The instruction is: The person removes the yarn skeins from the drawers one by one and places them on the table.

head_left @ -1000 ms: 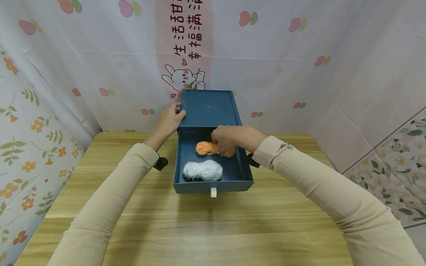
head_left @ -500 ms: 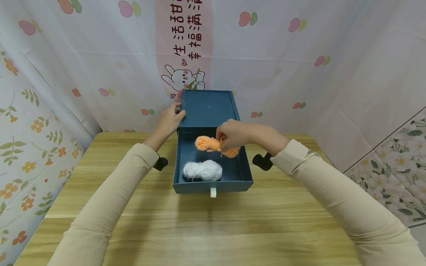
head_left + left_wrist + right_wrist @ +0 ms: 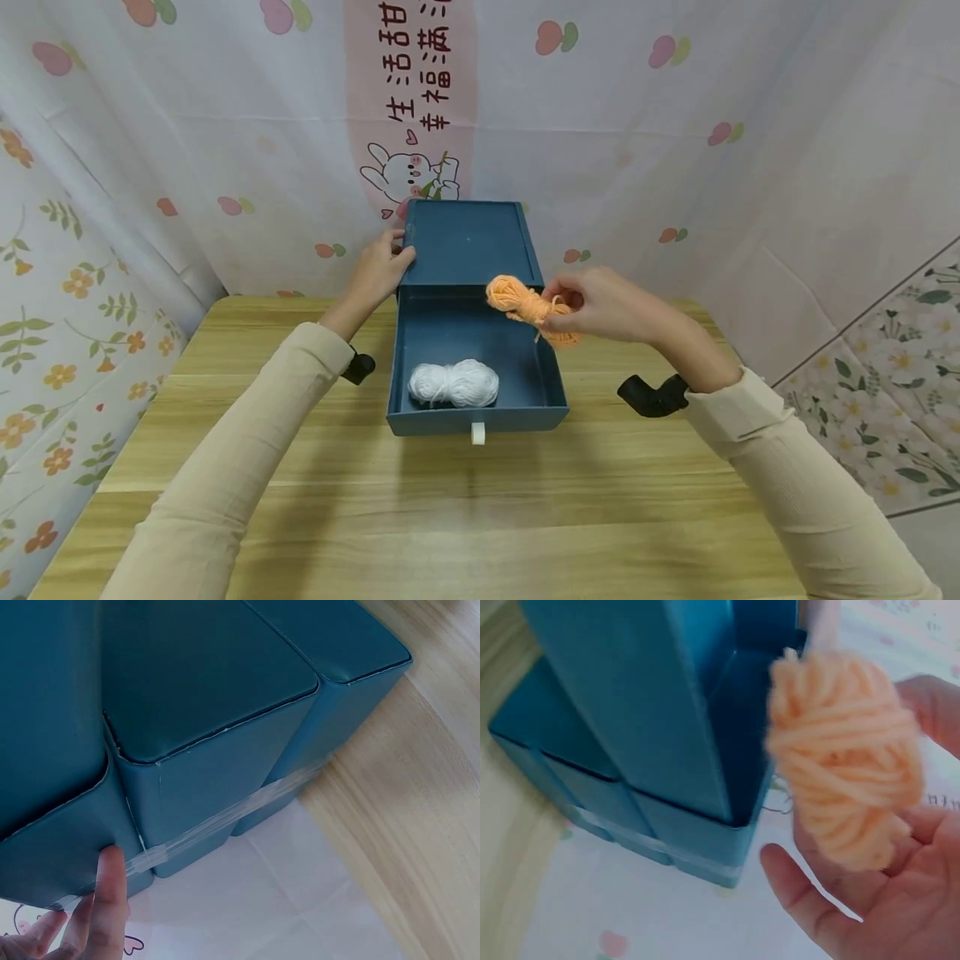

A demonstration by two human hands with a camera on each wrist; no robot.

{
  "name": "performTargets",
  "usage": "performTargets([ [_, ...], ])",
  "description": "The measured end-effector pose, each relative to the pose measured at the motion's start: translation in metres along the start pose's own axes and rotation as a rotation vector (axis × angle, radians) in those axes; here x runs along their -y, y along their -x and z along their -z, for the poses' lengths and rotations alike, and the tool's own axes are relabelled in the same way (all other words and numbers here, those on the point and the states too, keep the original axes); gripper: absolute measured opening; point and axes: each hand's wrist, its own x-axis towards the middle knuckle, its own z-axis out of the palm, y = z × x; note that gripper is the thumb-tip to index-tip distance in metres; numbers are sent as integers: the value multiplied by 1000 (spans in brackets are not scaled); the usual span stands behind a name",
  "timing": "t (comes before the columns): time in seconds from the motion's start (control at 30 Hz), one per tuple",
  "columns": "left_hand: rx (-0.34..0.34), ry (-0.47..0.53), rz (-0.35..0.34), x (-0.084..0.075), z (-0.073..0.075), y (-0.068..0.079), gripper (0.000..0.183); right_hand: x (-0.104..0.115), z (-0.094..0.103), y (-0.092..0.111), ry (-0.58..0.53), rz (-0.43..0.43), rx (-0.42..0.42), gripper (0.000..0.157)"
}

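Note:
My right hand (image 3: 611,307) pinches an orange skein of yarn (image 3: 531,307), raised over the right side of a blue drawer (image 3: 483,421). The right wrist view shows the orange skein (image 3: 844,757) up close between thumb and fingers. A white skein of yarn (image 3: 453,384) lies inside the pulled-out drawer near its front wall. My left hand (image 3: 381,267) rests against the left side of the blue drawer box (image 3: 472,242), thumb by the top edge. In the left wrist view its fingers (image 3: 112,889) touch the box's side, fairly straight.
The drawer box stands on a wood-grain table (image 3: 472,517), close to a printed curtain (image 3: 600,167) behind it. A white pull tab (image 3: 478,433) sticks out of the drawer front. Clear tape (image 3: 217,821) runs across the box's outer side.
My right hand has lifted the orange skein out of the drawer and moved it up and to the right. My left hand stays on the box; the white skein has not moved.

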Motion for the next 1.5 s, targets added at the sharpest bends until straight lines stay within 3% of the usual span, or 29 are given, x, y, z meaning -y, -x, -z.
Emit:
performTargets([
  [0.33,6,4,12,0,0,0,56,-34,-31,37,-288,-207,-218,34],
  [0.5,4,-6,11,-1,0,0,55,-55,-47,51,-373,-293,-294,40],
  [0.77,-3,-7,8,-1,2,-2,55,-85,-79,59,-461,-412,-330,47],
  [1.13,4,-27,5,0,1,-2,54,-128,-142,49,-619,-580,-306,45],
  [1.5,2,-22,9,0,1,-2,55,-141,-180,32,-597,-685,-319,40],
])
